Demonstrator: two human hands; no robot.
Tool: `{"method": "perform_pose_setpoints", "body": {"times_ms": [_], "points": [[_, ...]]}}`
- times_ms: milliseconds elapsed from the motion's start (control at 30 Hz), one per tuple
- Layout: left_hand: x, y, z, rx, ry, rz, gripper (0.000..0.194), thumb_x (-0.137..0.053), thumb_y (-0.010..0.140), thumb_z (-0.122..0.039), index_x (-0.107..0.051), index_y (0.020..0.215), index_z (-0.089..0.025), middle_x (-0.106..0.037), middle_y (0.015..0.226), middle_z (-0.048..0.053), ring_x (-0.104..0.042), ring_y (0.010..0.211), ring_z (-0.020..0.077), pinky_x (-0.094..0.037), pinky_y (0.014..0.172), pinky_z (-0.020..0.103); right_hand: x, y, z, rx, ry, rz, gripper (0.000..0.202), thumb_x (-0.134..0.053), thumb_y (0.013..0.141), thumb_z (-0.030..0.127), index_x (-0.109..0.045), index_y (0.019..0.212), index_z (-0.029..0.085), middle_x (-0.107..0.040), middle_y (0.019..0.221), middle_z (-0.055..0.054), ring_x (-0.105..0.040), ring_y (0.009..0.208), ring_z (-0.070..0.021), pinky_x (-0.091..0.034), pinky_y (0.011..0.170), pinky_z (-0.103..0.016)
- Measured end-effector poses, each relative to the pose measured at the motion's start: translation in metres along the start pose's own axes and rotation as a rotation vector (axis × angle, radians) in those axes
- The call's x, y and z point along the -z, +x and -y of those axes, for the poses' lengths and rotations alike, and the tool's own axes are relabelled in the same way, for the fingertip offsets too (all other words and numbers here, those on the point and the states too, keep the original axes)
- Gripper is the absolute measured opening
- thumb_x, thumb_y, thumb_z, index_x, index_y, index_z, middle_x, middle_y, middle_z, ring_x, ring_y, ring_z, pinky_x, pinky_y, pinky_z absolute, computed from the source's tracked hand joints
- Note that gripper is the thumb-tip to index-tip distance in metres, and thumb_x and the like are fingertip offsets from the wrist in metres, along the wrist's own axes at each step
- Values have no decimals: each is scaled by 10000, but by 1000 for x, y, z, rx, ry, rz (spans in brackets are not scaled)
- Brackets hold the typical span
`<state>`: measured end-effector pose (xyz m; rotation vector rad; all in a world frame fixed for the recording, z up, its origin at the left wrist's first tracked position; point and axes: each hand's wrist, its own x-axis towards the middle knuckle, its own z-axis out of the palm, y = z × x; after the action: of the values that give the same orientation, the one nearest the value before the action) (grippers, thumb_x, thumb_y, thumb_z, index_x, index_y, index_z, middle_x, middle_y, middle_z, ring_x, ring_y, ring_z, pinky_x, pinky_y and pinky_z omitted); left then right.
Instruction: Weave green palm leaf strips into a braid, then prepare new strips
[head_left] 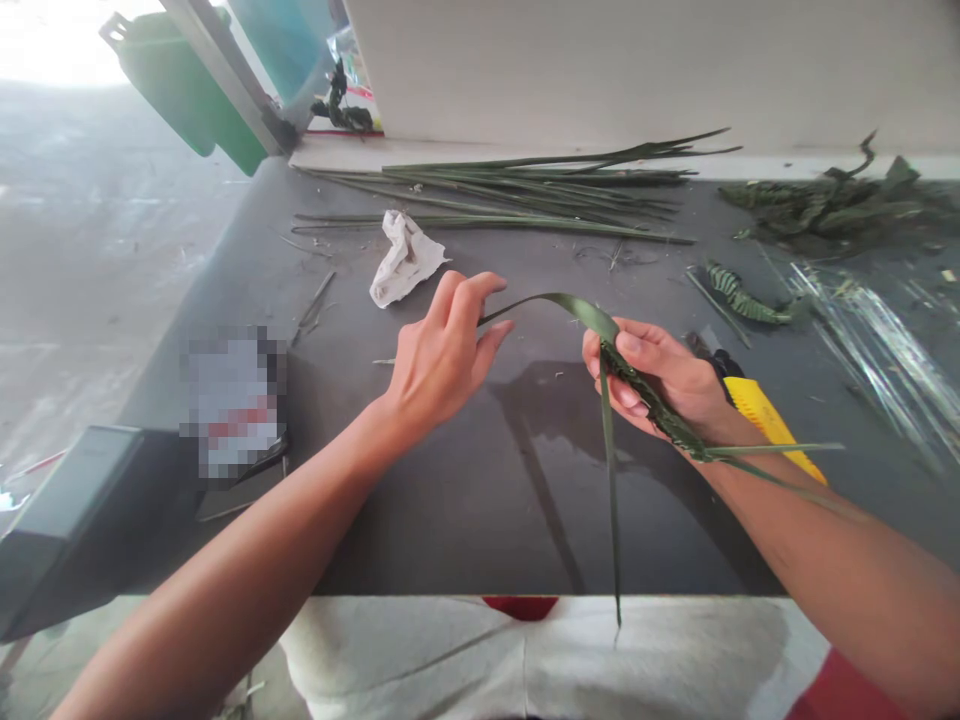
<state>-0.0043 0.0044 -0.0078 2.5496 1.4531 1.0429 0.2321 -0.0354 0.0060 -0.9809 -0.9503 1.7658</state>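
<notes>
My right hand point(660, 375) is wrapped round a dark green woven leaf piece point(652, 405), which slants down toward my wrist. From its upper end a leaf strip point(562, 300) arches left to my left hand point(446, 345), and its far end passes behind the fingers there. My left hand's fingers are curved, with thumb and forefinger a little apart; how it holds the strip is partly hidden. Another narrow strip point(611, 500) hangs straight down from the woven piece past the table's front edge. Thin ends stick out at the piece's lower end, over my right forearm.
Long green leaves point(510, 190) lie along the back of the grey table point(450, 520). Crumpled paper point(405, 260) is behind my left hand. On the right are a yellow-handled cutter point(772, 425), a woven leaf curl point(750, 300), a leaf pile point(832, 205) and clear plastic point(885, 350).
</notes>
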Motion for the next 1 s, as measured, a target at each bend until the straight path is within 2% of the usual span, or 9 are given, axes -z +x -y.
{"method": "perform_pose_setpoints", "body": {"times_ms": [133,267,400,500,667,800,1000], "points": [[0,-2,-1,-7,31,25,375,-568,944,-207,-515,1313,-250,-636,1064,38,-652,827,158,-464,584,229,2,1,-1,-1,-13,-14,386,-860,727,468,-661,762,139,-597,626,-2,-444,388,-30,-268,317,-147],[-1,-1,0,-25,-87,-51,344,-525,934,-124,-521,1265,-217,-663,1040,34,-659,859,136,-490,660,221,0,3,0,-11,-34,-17,415,-889,673,485,-656,746,149,-581,593,7,-445,384,-44,-279,320,-164],[-2,-2,0,-32,-163,-68,331,-547,961,-207,-505,1289,-224,-659,950,20,-639,758,120,-473,622,222,-2,3,1,-19,-53,-34,414,-888,658,500,-660,750,167,-560,569,16,-423,384,-54,-266,328,-185],[-3,-6,0,0,-230,-57,328,-542,978,-281,-494,1299,-236,-661,972,23,-622,697,101,-477,620,221,-2,2,1,-29,-72,-39,398,-868,679,512,-659,757,182,-546,554,17,-413,389,-65,-249,334,-199],[-3,-9,-3,77,-339,-52,249,-602,951,-275,-552,1195,-266,-681,1004,6,-631,673,80,-484,643,208,0,3,-1,-23,-81,-41,372,-847,704,507,-675,798,190,-561,569,15,-404,395,-70,-233,334,-207],[-4,-10,-4,120,-438,-7,298,-702,897,-363,-566,1141,-262,-692,942,-9,-658,668,97,-479,621,205,-1,4,-1,-15,-63,-52,372,-860,692,491,-665,759,181,-563,563,17,-425,398,-64,-257,342,-192],[0,-11,-9,178,-544,-26,313,-641,926,-481,-546,1124,-258,-707,935,10,-651,611,108,-507,619,242,-4,5,1,-38,-105,-20,375,-839,715,513,-661,784,191,-548,496,31,-419,373,-76,-263,319,-187]]}}
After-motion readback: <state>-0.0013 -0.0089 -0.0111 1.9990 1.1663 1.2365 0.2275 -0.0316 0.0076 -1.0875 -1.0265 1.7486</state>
